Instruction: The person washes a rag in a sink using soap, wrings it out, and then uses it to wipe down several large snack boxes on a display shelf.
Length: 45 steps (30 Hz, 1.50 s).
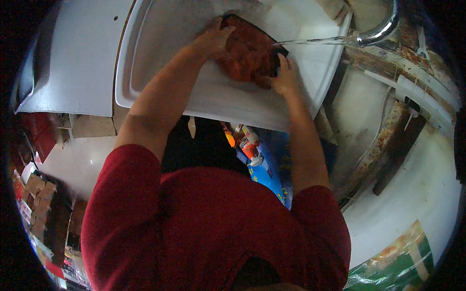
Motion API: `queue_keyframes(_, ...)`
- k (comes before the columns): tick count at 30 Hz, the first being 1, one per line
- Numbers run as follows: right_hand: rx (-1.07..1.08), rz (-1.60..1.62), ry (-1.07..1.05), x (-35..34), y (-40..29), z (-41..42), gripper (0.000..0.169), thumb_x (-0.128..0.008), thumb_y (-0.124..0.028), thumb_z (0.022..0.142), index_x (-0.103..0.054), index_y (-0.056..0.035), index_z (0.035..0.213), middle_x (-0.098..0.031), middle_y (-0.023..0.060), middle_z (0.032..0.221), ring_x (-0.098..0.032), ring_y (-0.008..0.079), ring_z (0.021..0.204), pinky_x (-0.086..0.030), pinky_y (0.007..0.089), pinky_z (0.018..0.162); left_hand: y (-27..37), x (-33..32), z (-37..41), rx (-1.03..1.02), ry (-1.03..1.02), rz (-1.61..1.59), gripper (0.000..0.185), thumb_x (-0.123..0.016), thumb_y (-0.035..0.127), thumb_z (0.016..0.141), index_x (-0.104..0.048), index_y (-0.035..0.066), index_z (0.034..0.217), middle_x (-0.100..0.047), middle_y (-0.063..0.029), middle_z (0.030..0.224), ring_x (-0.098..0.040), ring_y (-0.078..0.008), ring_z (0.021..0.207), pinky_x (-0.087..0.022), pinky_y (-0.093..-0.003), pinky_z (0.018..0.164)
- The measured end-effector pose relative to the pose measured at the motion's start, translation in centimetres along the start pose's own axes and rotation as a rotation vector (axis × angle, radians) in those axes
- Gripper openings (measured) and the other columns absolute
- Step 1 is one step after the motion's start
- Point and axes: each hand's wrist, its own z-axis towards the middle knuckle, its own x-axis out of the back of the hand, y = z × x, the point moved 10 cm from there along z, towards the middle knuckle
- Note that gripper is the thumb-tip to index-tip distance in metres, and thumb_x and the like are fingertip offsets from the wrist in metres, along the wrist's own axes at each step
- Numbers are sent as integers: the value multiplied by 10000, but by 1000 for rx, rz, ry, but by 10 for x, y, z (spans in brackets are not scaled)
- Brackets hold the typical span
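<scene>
Both my hands are over a white sink basin (145,87) and hold a reddish-brown object with dark edges (247,54). It is blurred, so I cannot tell whether it is a wet cloth or a container. My left hand (215,42) grips its left end, the fingers partly hidden against it. At its right end, my right hand (285,77) has thumb and fingers spread around the dark edge. A stream of water (316,41) runs from the chrome faucet spout (378,33) onto the object's upper right part.
Left of the basin lies a white countertop panel (80,58). Bottles and colourful packets (251,145) sit below the basin's front edge. A worn, stained ledge (393,62) with a wrench (422,45) runs along the right. Cardboard boxes (42,200) stand at lower left.
</scene>
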Motion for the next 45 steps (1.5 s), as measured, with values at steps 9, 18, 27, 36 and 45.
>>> queue_keyframes(9, -300, -27, -337, -47, 16, 16, 752, -732, -414, 598, -456, -98, 1222, -498, 240, 1173, -528, 351, 1031, -434, 393, 867, -15, -23, 10, 37, -55, 276, 584, -573, 349, 798, -381, 156, 1314, -328, -234, 1327, -401, -418, 1158, -375, -496, 938)
queue_keyframes(18, -49, 461, 287, 107, -10, -26, 322, -613, -180, 707, -587, 20, 959, -579, 192, 1062, -567, 286, 945, -442, 356, 820, -13, -12, 13, -293, 143, 90, 156, -592, 170, 720, -618, 47, 813, -601, -145, 857, -573, -289, 836, -464, -396, 740)
queue_keyframes(27, -255, 1919, 603, 112, 37, -35, 467, -462, -352, 738, -568, -17, 1046, -541, 138, 1161, -476, 307, 1110, -338, 487, 955, 60, 113, 3, -141, -132, -1765, 176, -574, 185, 783, -564, 38, 878, -565, 9, 745, -505, -74, 641, -410, -227, 573)
queue_keyframes(36, -17, 1345, 309, 81, -102, -22, 292, -601, -254, 718, -589, -48, 925, -572, 119, 949, -525, 252, 942, -421, 407, 827, 71, -4, 22, 212, -112, -2742, 545, -388, 579, 850, -528, 88, 1039, -573, -120, 973, -550, -296, 893, -464, -431, 791)
queue_keyframes(45, -171, 1102, 366, 86, -74, 31, 263, -607, -230, 736, -590, -35, 912, -570, 78, 897, -536, 212, 798, -439, 325, 703, 89, 1, 34, 131, -4, -2404, 257, -554, 188, 797, -507, 76, 1023, -571, -77, 952, -555, -229, 890, -449, -327, 832)
